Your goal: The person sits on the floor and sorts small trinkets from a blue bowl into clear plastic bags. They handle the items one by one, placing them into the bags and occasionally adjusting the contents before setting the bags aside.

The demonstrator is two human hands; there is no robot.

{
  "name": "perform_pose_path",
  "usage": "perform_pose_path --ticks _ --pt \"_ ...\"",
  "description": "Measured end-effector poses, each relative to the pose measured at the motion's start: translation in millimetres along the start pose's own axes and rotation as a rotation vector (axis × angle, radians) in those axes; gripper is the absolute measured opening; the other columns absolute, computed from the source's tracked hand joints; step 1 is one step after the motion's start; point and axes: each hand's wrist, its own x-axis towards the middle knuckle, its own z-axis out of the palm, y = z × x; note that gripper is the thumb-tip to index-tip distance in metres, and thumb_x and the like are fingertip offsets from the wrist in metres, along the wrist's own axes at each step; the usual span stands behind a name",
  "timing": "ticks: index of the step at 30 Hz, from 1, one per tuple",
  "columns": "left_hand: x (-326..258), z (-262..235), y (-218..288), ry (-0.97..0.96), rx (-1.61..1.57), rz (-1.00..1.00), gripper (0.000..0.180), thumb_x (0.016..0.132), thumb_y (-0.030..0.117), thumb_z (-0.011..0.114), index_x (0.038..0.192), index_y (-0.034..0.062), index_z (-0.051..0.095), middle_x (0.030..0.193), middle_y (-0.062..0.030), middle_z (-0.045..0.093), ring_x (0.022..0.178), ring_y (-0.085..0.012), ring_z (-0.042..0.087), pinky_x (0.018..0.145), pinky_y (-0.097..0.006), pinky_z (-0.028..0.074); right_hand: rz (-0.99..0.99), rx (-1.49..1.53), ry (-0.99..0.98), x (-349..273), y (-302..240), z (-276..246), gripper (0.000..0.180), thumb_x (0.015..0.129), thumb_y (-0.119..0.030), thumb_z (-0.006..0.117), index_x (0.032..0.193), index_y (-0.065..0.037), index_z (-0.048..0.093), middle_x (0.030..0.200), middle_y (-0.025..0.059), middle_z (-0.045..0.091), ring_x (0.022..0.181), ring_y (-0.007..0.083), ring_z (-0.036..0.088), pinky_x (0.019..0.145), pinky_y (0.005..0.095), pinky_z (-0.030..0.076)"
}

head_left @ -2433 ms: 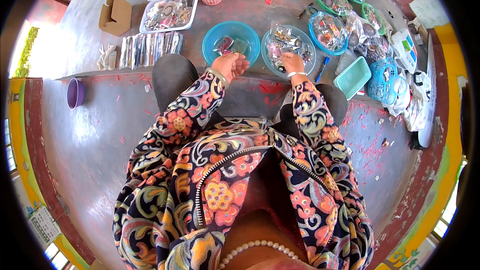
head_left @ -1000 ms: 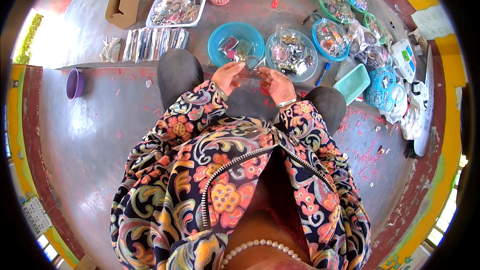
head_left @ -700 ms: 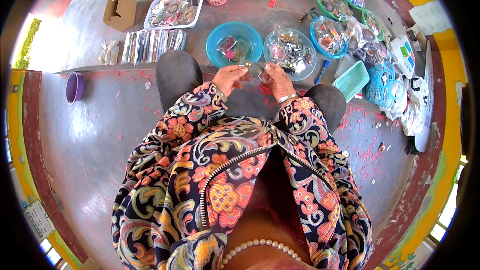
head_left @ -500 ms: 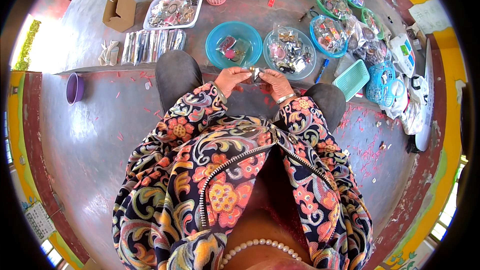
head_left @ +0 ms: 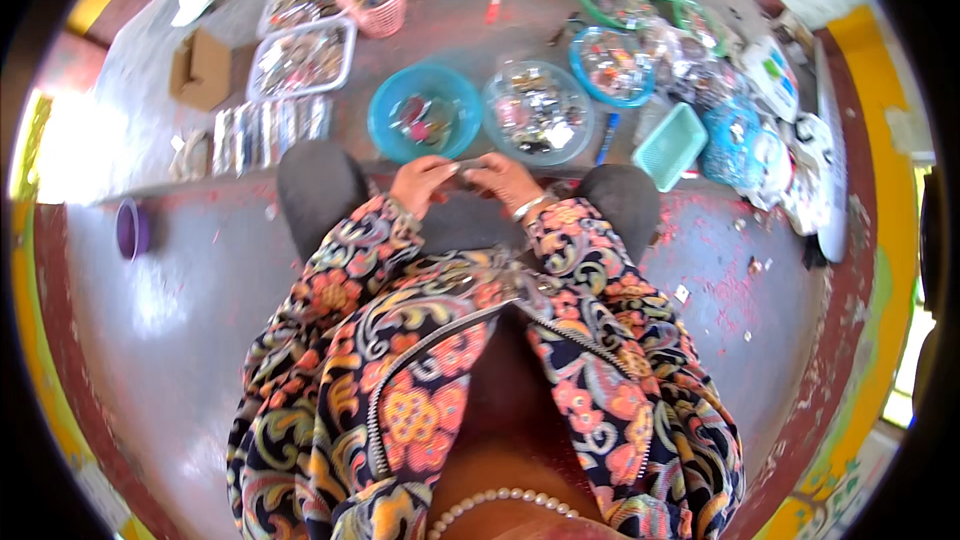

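Note:
My left hand (head_left: 422, 185) and my right hand (head_left: 505, 183) meet above my knees at the near edge of the raised grey work surface. Their fingertips pinch together around a small, shiny, dark thing, too blurred and covered to name. Just beyond the left hand sits a blue plastic basin (head_left: 382, 136) with a few small packets (head_left: 432, 130) in it, some pink. Past the right hand stands a clear bluish bowl (head_left: 586, 128), heaped with small mixed trinkets (head_left: 540, 118).
A mint-green basket (head_left: 670, 146) and a blue pen (head_left: 607, 138) lie right of the bowls. Silvery packets (head_left: 270, 130) line the left edge, with a cardboard box (head_left: 200, 68) behind. Filled trays and a pink basket (head_left: 378, 2) stand farther back. A purple bucket (head_left: 132, 230) is on the floor.
The whole view has shifted, so the surface and its bowls sit lower and farther left. Both hands stay together at the fingertips; the small thing between them shows less.

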Motion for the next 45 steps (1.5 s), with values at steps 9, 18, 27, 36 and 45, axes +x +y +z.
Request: perform_pose_path --ticks 9,18,27,36,45 --pt "-0.6 7.4 2.9 -0.023 -0.067 -0.055 0.014 0.079 0.016 0.056 0.088 0.0052 0.053 0.075 -0.0008 0.058 0.063 -0.0083 0.055 0.046 -0.019 0.04 -0.043 0.061 0.044 2.1 6.8 -3.0 0.016 0.072 -0.015 0.063 0.081 -0.003 0.058 0.07 0.0004 0.056 0.06 0.0074 0.052 0.055 0.0201 0.042" --pt "0.8 1.5 -5.5 -0.01 0.017 -0.046 0.009 0.076 0.008 0.057 0.084 0.0065 0.051 0.068 0.0017 0.052 0.054 -0.0064 0.047 0.045 -0.019 0.042 -0.062 0.118 -0.029 -4.2 4.4 0.0 0.014 0.068 -0.008 0.06 0.082 -0.004 0.058 0.071 -0.0006 0.056 0.061 0.0068 0.049 0.053 0.0202 0.039" --pt "-4.3 8.7 0.6 -0.054 -0.126 -0.14 0.009 0.08 0.011 0.054 0.087 0.0072 0.051 0.077 -0.0031 0.059 0.067 -0.0102 0.058 0.048 -0.018 0.042 -0.086 0.182 0.001 0.1 8.8 -5.9 0.018 0.068 -0.009 0.058 0.086 -0.007 0.057 0.071 -0.0022 0.055 0.061 0.0073 0.049 0.051 0.0205 0.038" --pt "-2.6 1.2 0.3 -0.075 -0.038 -0.186 0.005 0.077 0.009 0.055 0.08 0.0057 0.053 0.074 -0.0055 0.06 0.067 -0.0142 0.06 0.049 -0.019 0.041 0.028 0.139 -0.054 1.1 10.6 -4.6 0.021 0.068 -0.023 0.067 0.081 -0.007 0.063 0.068 -0.0015 0.057 0.059 0.008 0.051 0.051 0.0212 0.04" --pt "5.5 2.1 -13.9 -0.001 0.099 -0.074 0.008 0.078 0.015 0.055 0.08 0.0067 0.053 0.068 -0.0039 0.059 0.05 -0.0088 0.05 0.042 -0.019 0.037 0.011 0.009 -0.036 4.9 14.1 -11.0 0.023 0.069 -0.023 0.067 0.078 -0.003 0.063 0.068 -0.0003 0.059 0.059 0.0075 0.051 0.053 0.0211 0.041"
